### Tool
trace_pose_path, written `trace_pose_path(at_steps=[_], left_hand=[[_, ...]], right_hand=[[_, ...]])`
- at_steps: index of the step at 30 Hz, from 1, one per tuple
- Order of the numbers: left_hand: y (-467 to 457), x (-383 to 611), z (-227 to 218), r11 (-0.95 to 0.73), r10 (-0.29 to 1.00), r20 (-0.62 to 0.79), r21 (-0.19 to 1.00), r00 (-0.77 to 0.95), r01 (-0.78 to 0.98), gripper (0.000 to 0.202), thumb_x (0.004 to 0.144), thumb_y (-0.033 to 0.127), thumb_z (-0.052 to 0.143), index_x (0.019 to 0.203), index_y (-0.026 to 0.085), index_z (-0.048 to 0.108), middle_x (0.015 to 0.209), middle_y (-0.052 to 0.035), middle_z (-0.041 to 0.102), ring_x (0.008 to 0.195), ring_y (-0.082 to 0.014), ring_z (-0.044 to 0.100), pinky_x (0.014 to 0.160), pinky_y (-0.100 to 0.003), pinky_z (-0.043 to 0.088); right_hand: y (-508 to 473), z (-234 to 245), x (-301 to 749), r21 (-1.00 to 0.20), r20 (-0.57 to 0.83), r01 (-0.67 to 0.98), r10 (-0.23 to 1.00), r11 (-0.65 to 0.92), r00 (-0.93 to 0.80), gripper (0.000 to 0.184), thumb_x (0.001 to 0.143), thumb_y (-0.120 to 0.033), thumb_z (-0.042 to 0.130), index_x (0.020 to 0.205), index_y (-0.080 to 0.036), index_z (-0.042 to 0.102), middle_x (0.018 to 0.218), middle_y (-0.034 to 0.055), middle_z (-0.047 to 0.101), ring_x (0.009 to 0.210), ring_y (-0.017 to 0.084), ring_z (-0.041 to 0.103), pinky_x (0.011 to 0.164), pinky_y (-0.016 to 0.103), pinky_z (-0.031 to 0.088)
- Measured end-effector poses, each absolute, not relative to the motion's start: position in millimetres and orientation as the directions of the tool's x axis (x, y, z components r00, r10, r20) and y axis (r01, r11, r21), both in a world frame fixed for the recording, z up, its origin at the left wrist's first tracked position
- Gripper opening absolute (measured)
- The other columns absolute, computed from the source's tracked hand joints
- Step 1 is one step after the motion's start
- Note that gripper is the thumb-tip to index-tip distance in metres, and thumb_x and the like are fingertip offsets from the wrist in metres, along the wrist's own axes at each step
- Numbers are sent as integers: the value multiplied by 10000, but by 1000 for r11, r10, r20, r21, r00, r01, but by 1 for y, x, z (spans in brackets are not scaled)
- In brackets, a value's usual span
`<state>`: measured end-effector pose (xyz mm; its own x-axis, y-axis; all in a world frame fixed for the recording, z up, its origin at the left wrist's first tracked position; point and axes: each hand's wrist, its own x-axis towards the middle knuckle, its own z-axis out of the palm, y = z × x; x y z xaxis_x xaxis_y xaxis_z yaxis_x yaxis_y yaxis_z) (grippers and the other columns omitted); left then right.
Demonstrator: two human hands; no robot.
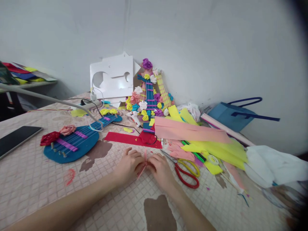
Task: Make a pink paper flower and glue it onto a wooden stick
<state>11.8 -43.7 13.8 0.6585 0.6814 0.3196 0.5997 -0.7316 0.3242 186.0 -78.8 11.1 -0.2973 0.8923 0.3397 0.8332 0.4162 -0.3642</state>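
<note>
The left hand (pixel 128 164) and right hand (pixel 160 168) meet over the table (pixel 115 205), 2 sets of fingers bunched together and pinching 1 pink paper piece (pixel 145 163) between them. Just right of them lie scissors (pixel 176 168), showing 1 red and 1 yellow loop. Beyond the hands are 1 red strip (pixel 120 137) and, farther back, 1 white glue gun (pixel 134 118). At left, 1 blue toy guitar (pixel 84 148) lies flat near 1 dark-screened device (pixel 20 134), bearing 1 red rose (pixel 49 138) and 1 pink rose (pixel 67 129).
</note>
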Motion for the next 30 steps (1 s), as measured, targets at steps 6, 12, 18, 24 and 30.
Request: trace_pose_path(at_steps=[6, 12, 18, 24, 30], left_hand=[[-40, 9, 8, -723, 685, 278, 374, 674, 581, 61, 799, 142, 559, 802, 182, 605, 845, -16, 620, 853, -182, 544, 871, -365, 361], [-40, 11, 9, -735, 673, 281, 360, 685, 574, 114, 834, 148, 523, 735, 172, 572, 809, -17, 611, 816, -172, 535, 889, -368, 360], [-45, 13, 15, -726, 685, 292, 352, 668, 591, 137, 853, 138, 489, 759, 182, 578, 805, -11, 624, 825, -179, 531, 941, -421, 321], [-43, 13, 10, -706, 702, 271, 387, 659, 593, 97, 853, 159, 518, 789, 178, 588, 844, -24, 614, 843, -184, 532, 889, -382, 368], [-43, 12, 9, -722, 685, 307, 408, 661, 558, 79, 850, 171, 545, 799, 177, 605, 837, -29, 606, 858, -190, 527, 870, -363, 382]], right_hand=[[-79, 9, 187, -364, 335, 827, 889, 429, -313, 123, 838, -106, 580, 740, -180, 584, 816, 21, 601, 844, 191, 516, 749, 317, 389], [-79, 9, 186, -356, 297, 831, 895, 427, -332, 73, 822, -120, 605, 775, -172, 585, 854, 30, 596, 871, 194, 509, 750, 313, 385], [-78, 13, 187, -283, 322, 834, 866, 474, -383, 120, 857, -126, 560, 748, -177, 568, 807, 16, 600, 851, 185, 505, 714, 314, 334], [-76, 7, 190, -331, 312, 832, 884, 445, -349, 95, 852, -125, 573, 778, -184, 578, 840, 15, 604, 864, 179, 504, 746, 309, 339], [-77, 6, 192, -343, 311, 817, 877, 464, -368, 99, 840, -99, 568, 799, -186, 589, 858, 22, 600, 888, 188, 490, 771, 313, 351]])
